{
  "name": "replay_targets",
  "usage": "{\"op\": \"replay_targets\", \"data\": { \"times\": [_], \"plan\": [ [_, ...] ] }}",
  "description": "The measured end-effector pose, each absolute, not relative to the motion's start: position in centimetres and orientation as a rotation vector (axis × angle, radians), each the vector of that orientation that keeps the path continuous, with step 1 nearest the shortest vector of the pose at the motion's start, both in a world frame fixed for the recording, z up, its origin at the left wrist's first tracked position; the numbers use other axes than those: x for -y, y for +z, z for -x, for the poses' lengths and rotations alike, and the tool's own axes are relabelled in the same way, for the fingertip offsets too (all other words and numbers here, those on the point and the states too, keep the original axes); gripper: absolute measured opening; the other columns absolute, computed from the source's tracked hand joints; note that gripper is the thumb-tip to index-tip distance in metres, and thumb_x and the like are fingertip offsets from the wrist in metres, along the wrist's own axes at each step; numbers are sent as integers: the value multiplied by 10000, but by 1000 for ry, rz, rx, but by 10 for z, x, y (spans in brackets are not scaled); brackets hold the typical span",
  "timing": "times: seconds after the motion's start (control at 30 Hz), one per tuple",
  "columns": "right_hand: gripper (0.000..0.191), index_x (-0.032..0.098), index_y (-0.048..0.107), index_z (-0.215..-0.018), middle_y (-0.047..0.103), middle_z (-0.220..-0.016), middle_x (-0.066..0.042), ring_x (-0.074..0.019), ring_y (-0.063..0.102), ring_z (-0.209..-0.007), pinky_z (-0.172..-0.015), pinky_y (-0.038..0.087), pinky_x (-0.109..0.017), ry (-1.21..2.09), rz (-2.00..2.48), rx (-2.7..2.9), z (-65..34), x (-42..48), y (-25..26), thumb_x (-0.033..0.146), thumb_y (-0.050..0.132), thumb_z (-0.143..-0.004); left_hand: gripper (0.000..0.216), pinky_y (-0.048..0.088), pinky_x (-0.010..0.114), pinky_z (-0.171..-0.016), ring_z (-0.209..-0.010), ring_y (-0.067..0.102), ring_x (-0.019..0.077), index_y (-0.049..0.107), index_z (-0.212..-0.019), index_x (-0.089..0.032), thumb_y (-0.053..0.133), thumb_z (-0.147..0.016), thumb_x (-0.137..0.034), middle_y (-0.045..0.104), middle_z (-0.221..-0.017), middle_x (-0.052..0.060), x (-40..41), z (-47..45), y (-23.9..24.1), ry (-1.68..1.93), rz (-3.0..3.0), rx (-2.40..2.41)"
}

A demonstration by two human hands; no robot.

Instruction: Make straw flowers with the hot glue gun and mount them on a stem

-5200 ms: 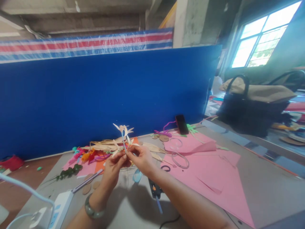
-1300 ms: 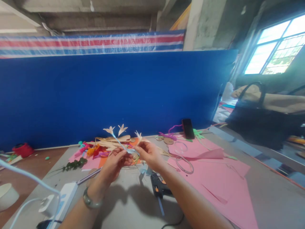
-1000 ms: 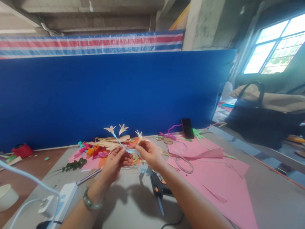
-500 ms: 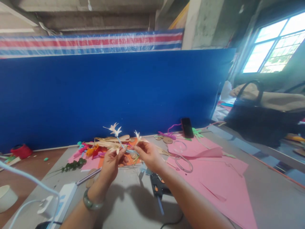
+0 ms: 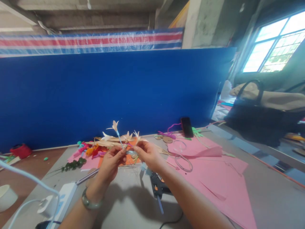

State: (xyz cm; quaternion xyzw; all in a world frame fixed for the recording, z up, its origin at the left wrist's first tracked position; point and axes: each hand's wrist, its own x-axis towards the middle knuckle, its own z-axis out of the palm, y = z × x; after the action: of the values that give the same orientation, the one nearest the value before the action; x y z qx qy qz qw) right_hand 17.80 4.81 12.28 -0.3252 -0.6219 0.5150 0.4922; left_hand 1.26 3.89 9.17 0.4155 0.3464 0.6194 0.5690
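Both hands are raised over the grey table, close together. My left hand point(image 5: 113, 160) pinches the pale blue stem of a cream handmade flower point(image 5: 115, 126), which stands up above the fingers. My right hand point(image 5: 148, 154) is closed, thumb against fingers, at a light blue piece point(image 5: 130, 152) between the two hands. Another cream flower point(image 5: 137, 136) shows just above the right fingertips, and a third bloom point(image 5: 128, 136) between the hands. How the stems join is hidden by the fingers. Below the right hand lies a black glue gun point(image 5: 157, 186) with a glue stick at its rear.
Pink sheets point(image 5: 214, 178) cover the right side, with a phone point(image 5: 187, 127) leaning on the blue partition point(image 5: 119, 86). Colourful craft pieces point(image 5: 89, 151) and a green leafy sprig point(image 5: 74, 164) lie left. A white power strip point(image 5: 65, 200) with cables stands front left.
The flower stem in my left hand has turned, so its blooms stand differently: one now points upright and another has come between the hands. My right hand has barely moved.
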Motion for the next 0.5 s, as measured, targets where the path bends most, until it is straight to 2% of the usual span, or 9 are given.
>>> {"op": "replay_targets", "data": {
  "times": [0.2,0.5],
  "plan": [
    [207,158,577,-794,457,-545,49,-66,339,-444,-412,272,-198,1181,744,1468,-174,-45,121,362,561,-826,264,394,164,-445,-469,510,60,584,-772,-162,796,-667,-280,552,-559,-57,-36,-11,95,1428,-921,-798],
    [216,169,597,-783,529,-612,7,-99,443,-511,-461,334,-218,1040,725,1475,-170,-43,115,377,574,-838,262,399,159,-470,-494,505,47,564,-771,-161,795,-677,-242,538,-595,-65,-34,-10,99,1402,-901,-799]
  ]
}}
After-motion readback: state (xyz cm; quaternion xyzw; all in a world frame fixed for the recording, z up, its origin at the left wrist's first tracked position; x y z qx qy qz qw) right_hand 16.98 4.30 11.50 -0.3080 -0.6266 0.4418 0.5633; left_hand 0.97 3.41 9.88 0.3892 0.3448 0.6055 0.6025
